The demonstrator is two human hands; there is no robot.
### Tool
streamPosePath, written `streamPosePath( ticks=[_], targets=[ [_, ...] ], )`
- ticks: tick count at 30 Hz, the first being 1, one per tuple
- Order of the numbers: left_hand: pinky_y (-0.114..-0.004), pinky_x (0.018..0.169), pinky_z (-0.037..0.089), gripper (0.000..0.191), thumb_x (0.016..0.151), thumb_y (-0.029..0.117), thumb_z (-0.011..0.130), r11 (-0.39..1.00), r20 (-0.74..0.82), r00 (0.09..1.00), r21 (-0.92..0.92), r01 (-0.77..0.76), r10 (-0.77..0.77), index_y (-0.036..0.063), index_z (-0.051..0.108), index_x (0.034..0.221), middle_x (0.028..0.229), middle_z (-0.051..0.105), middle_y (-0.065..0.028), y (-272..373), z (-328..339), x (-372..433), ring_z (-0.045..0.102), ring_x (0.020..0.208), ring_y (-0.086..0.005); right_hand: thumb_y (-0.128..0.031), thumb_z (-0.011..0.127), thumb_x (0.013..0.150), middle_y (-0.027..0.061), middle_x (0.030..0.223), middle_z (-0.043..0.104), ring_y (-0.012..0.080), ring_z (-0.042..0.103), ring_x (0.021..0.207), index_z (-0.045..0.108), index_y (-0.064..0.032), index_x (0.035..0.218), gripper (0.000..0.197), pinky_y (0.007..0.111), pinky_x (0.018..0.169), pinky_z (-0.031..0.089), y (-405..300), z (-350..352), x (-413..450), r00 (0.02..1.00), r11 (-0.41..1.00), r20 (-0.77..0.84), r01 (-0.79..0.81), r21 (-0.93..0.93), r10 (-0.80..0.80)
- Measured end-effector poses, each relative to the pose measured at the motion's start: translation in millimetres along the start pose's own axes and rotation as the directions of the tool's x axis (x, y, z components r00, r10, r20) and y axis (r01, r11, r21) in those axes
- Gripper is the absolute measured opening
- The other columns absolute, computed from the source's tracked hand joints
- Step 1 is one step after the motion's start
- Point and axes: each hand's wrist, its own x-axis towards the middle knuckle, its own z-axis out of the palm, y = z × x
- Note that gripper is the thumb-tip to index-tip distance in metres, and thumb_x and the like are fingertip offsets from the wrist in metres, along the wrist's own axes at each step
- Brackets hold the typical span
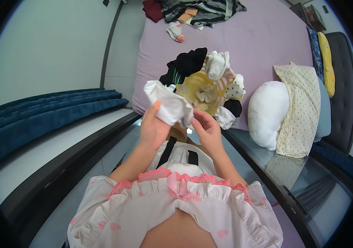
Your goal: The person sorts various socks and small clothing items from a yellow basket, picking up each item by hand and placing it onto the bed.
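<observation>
A white sock [165, 100] is stretched between my two hands, just in front of a yellow plastic basket [195, 81]. My left hand [154, 127] grips its left part, thumb on top. The fingers of my right hand [206, 127] pinch the sock's right end. Over the basket's rim hang black socks [187, 65] with green stripes, white socks [217, 65], a dotted white sock [235, 88], and a white sock [225, 117] beside a black one [233, 107]. Crumpled light-coloured pieces [206, 93] lie inside the basket.
The basket stands on a bed with a lilac sheet [257, 40]. Grey-and-pink socks [175, 31], a striped dark cloth [207, 12] and a maroon cloth [153, 10] lie farther back. Pillows [267, 114] are at right. Dark-framed glass panels [257, 155] flank me.
</observation>
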Motion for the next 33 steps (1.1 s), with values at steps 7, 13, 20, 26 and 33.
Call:
streamPosePath(
  ticks=[7,13,20,26,33],
  targets=[
    [-0.042,0.103,0.031,0.045,0.091,0.023,0.047,0.999,-0.105,0.994,-0.025,-0.027,0.024,0.0018,0.036,0.128,0.127,0.045,-0.0135,32,-28,-26,0.044,0.118,-0.0262,-0.009,0.059,0.076,0.0121,0.088,0.061,0.0185,0.06,0.078,0.063,-0.0005,0.095,0.02,0.028,0.071,0.046,-10,25,8,0.992,0.925,0.124,0.06,-0.375,-0.014],
    [-0.033,0.094,0.037,0.017,0.071,-0.005,0.064,0.836,0.062,0.997,0.544,-0.073,0.046,0.0047,0.057,0.083,0.108,0.052,-0.0097,82,-71,7,0.051,0.103,-0.0191,-0.001,0.06,0.07,0.0084,0.073,0.048,0.0214,0.051,0.067,0.066,-0.0071,0.091,0.023,0.031,0.062,0.042,-26,13,42,0.912,0.716,0.077,0.366,-0.594,-0.402],
    [-0.031,0.094,0.034,0.013,0.066,-0.002,0.067,0.356,0.164,0.976,0.912,-0.205,0.141,0.0069,0.059,0.071,0.123,0.046,-0.0113,87,-121,59,0.043,0.116,-0.0246,-0.012,0.066,0.071,0.008,0.074,0.049,0.0243,0.05,0.069,0.067,-0.0099,0.088,0.017,0.032,0.063,0.042,27,12,58,0.802,0.408,0.331,0.552,-0.727,-0.496],
    [-0.028,0.086,0.039,0.013,0.076,0.013,0.062,-0.107,-0.061,0.995,0.992,0.068,0.075,0.0039,0.063,0.084,0.1,0.059,-0.0113,78,-237,83,0.053,0.101,-0.0205,-0.03,0.062,0.081,0.0087,0.092,0.059,0.0185,0.054,0.083,0.063,-0.0025,0.093,0.03,0.031,0.075,0.042,76,4,91,0.989,0.902,-0.046,-0.145,-0.407,0.138],
    [-0.027,0.076,0.041,0.055,0.081,0.055,0.053,0.426,-0.422,0.893,0.787,0.446,-0.154,0.0018,0.063,0.09,0.091,0.061,-0.007,40,-152,174,0.054,0.082,-0.0167,-0.026,0.065,0.078,0.012,0.106,0.059,0.016,0.056,0.092,0.058,0.0055,0.104,0.041,0.027,0.073,0.044,85,36,113,0.821,0.819,0.136,-0.567,0.089,0.554]
  ],
)
